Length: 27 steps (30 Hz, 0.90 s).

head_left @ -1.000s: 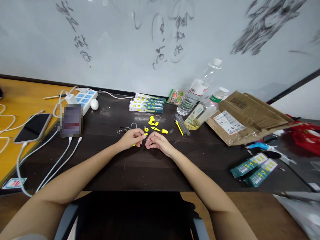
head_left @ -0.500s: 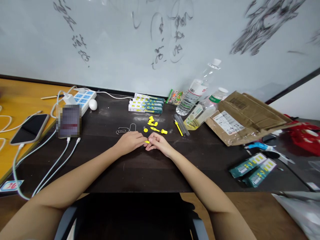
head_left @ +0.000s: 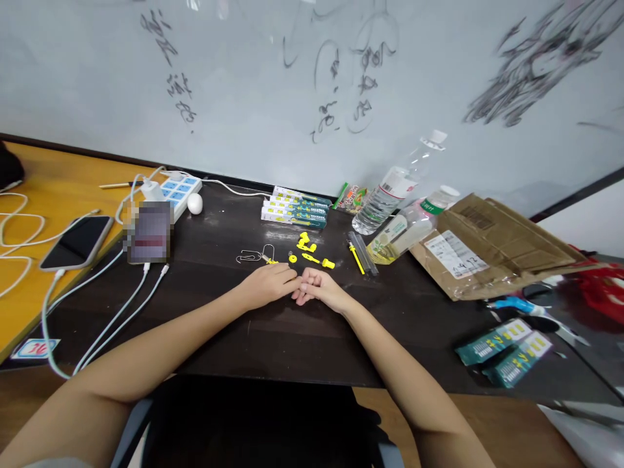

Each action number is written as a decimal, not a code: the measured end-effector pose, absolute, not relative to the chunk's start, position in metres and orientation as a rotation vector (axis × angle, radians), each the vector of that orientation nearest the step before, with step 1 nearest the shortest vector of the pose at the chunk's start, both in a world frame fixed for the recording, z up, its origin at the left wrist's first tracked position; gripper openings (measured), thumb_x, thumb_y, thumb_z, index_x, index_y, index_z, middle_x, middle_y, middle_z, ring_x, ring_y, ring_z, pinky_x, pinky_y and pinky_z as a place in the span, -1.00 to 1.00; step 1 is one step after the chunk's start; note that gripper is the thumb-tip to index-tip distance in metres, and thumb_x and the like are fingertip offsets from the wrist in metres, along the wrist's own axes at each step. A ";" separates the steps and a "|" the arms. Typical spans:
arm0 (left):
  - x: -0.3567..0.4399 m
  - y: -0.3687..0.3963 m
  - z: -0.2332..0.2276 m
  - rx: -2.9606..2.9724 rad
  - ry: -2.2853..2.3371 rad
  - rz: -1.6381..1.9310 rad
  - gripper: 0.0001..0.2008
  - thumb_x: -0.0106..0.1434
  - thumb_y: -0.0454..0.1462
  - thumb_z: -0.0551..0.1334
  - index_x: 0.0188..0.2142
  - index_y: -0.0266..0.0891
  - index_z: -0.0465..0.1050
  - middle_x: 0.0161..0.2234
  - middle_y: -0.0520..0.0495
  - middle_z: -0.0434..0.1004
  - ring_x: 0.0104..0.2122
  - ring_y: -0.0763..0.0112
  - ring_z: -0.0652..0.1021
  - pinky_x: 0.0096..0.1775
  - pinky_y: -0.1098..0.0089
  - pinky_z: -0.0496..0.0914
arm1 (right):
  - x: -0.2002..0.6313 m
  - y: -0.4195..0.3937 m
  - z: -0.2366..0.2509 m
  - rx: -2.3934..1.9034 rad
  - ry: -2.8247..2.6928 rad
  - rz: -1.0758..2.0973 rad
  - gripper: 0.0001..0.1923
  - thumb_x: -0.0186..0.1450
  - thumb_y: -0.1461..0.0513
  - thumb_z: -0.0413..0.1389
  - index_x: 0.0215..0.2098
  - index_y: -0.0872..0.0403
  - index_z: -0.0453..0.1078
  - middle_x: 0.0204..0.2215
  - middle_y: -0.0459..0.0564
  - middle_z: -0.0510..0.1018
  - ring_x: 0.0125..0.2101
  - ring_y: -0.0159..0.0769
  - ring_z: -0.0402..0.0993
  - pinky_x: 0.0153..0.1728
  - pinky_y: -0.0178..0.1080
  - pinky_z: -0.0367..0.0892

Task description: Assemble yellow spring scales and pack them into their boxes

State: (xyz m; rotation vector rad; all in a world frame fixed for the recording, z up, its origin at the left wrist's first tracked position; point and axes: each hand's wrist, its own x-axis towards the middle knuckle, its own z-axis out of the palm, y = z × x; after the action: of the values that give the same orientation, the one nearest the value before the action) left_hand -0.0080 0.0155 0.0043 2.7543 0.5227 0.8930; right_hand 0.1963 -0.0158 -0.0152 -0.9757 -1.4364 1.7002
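- Spanning the back, a whiteboard (head_left: 234, 97) is cut off at the top; its black handwriting is hard to make out.
- One dark surface (head_left: 302, 344) bears everything below.
- One cardboard parcel (head_left: 517, 250) has a white label, its print too small to read.
- Two bottles stand before it: a taller one (head_left: 385, 203) and a green-banded one (head_left: 403, 227).
- Two hands meet at the fingertips, the left hand (head_left: 270, 285) palm down, the right hand (head_left: 322, 290) curled; what they pinch, if anything, is hidden, so I cannot tell their grip.
- Two teal-and-white boxes (head_left: 517, 359) lie at right, lettering blurred.
- One corner sticker (head_left: 36, 349) seems to read "36".
- Loose yellow pieces (head_left: 306, 242), at least four, lie just beyond the hands; another yellow bit (head_left: 272, 261) is partly covered by the left one.
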 end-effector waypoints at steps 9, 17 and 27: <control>-0.014 0.019 0.009 2.855 0.547 0.855 -0.71 0.38 -0.31 -0.05 -0.21 -0.22 0.45 -0.33 -0.11 0.48 -0.26 0.36 0.46 -0.16 0.34 0.36 | 0.196 -0.017 -0.010 -0.873 -1.355 1.797 -0.76 0.18 0.18 0.18 -0.33 0.07 0.19 -0.38 0.01 0.61 -0.45 -0.33 0.57 -0.37 -0.24 0.48; -0.014 0.025 0.003 2.503 0.738 0.820 -0.80 0.33 -0.26 0.06 -0.23 -0.22 0.45 -0.31 -0.08 0.52 -0.32 0.38 0.50 -0.25 0.39 0.36 | 0.195 -0.016 -0.014 -0.924 -1.355 1.770 -0.72 0.21 0.12 0.18 -0.30 0.08 0.17 -0.39 0.03 0.62 -0.45 -0.33 0.59 -0.40 -0.26 0.49; -0.001 0.028 -0.020 1.541 0.719 0.517 -0.70 0.18 -0.08 0.21 -0.34 -0.31 0.31 -0.49 0.06 0.39 -0.67 0.61 0.41 -0.61 0.54 0.32 | 0.194 -0.013 -0.021 -0.901 -1.307 1.712 -0.67 0.19 0.10 0.20 -0.37 0.07 0.13 -0.53 -0.09 0.59 -0.56 -0.40 0.53 -0.47 -0.29 0.50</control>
State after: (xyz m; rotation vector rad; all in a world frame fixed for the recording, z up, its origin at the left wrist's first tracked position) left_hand -0.0012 0.0279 -0.0201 1.5406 0.7192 0.5173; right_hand 0.1943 -0.0134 -0.0214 -0.9005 -1.3068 1.7116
